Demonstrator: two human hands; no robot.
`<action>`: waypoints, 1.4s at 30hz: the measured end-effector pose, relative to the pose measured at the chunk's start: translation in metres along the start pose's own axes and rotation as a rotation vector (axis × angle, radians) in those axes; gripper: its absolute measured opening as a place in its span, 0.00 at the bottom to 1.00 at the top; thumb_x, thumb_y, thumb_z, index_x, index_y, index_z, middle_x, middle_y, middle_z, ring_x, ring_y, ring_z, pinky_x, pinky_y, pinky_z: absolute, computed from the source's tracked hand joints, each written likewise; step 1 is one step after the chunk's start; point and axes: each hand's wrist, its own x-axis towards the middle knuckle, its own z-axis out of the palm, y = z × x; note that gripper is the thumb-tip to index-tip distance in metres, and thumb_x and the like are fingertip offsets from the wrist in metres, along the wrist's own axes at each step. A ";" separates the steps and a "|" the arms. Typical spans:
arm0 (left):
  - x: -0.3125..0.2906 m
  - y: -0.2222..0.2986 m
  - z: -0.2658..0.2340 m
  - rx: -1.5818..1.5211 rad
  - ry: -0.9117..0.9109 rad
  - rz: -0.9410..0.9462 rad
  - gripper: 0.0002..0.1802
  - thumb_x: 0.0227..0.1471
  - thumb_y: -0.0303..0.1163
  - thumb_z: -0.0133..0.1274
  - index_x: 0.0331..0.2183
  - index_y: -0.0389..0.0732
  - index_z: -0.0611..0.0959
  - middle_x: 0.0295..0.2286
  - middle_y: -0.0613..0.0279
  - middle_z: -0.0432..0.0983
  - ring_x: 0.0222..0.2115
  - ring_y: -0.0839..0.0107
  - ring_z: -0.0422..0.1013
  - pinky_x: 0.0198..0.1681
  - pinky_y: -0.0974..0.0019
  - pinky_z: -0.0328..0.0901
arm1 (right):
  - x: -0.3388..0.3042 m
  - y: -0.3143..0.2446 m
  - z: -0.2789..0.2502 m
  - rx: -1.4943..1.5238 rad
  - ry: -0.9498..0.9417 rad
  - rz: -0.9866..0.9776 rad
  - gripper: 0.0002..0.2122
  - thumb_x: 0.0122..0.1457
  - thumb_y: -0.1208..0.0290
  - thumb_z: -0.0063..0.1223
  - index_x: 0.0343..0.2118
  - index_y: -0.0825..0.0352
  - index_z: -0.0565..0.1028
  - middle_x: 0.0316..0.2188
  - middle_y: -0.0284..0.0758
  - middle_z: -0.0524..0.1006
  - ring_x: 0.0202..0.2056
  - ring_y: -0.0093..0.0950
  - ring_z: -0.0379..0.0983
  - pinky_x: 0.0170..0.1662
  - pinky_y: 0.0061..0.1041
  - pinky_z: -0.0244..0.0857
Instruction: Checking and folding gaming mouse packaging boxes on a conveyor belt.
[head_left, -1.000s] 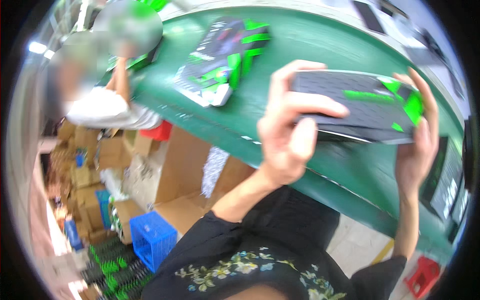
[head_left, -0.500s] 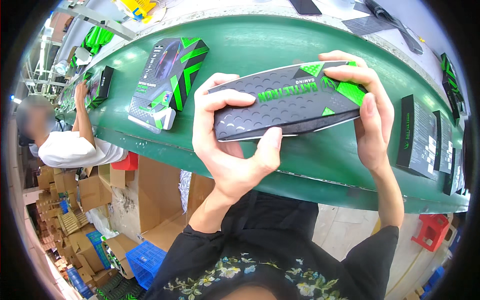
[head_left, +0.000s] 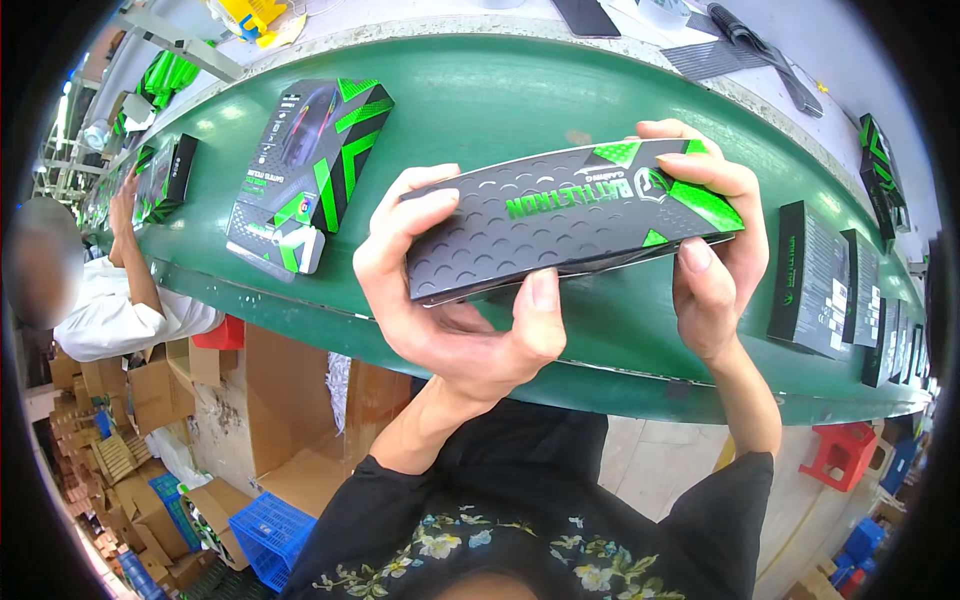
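A black box (head_left: 560,222) with bright green corner patterns and a dimpled texture is raised over the green belt, its long side turned up and slightly tilted. My left hand (head_left: 455,320) grips its left end, fingers over the top and thumb against the lower edge. At the other end, my right hand (head_left: 722,235) is closed round the box, fingers on the green corner and thumb under the lower edge. A narrow dark gap shows along that lower edge. Left of my hands lies another black and green box (head_left: 310,170), with a computer mouse pictured on its front.
Several dark boxes (head_left: 812,280) stand along the right of the green belt (head_left: 470,90). At the far left a person (head_left: 130,300) in white reaches toward more boxes. Below are cartons (head_left: 285,400), a blue crate (head_left: 270,535) and a red stool (head_left: 838,455).
The box has tilted a little, with its left end lower. My right thumb has shifted from the box's end to below its lower edge. The whole view has moved slightly.
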 end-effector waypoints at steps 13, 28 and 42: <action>-0.001 0.012 0.003 0.060 -0.029 -0.107 0.42 0.41 0.33 0.59 0.54 0.34 0.57 0.45 0.42 0.67 0.43 0.63 0.67 0.49 0.61 0.63 | -0.007 0.001 0.007 0.042 0.150 0.002 0.20 0.56 0.62 0.46 0.48 0.70 0.64 0.55 0.60 0.62 0.53 0.42 0.67 0.59 0.41 0.57; -0.009 -0.001 0.009 0.019 0.030 0.011 0.48 0.40 0.38 0.62 0.55 0.34 0.52 0.48 0.33 0.63 0.43 0.56 0.68 0.46 0.58 0.66 | -0.017 0.005 0.015 -0.041 0.176 -0.106 0.20 0.59 0.63 0.42 0.51 0.67 0.61 0.56 0.62 0.60 0.54 0.47 0.66 0.57 0.45 0.59; -0.005 -0.012 -0.020 -0.421 -0.305 -0.129 0.48 0.32 0.45 0.63 0.56 0.41 0.63 0.48 0.43 0.63 0.49 0.58 0.62 0.53 0.55 0.58 | -0.039 -0.015 -0.003 0.221 0.052 0.069 0.23 0.57 0.42 0.39 0.42 0.57 0.69 0.58 0.59 0.57 0.59 0.50 0.55 0.60 0.49 0.52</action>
